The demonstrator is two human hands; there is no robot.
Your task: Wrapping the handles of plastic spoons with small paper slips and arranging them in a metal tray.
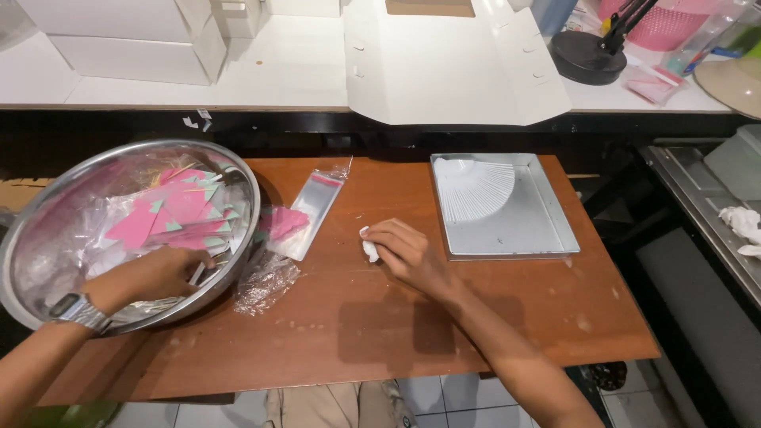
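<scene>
White wad (370,250) under right hand (404,252), left hand (151,273) in bowl (47,206)

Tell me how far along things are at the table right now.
Done: one white folded fan lies spread in the grey tray. In hand: the right hand presses a small white piece on the wooden table, while the left hand reaches into the metal bowl. Left: pink and green folded pieces fill the bowl, and a clear sleeve lies beside it.
</scene>
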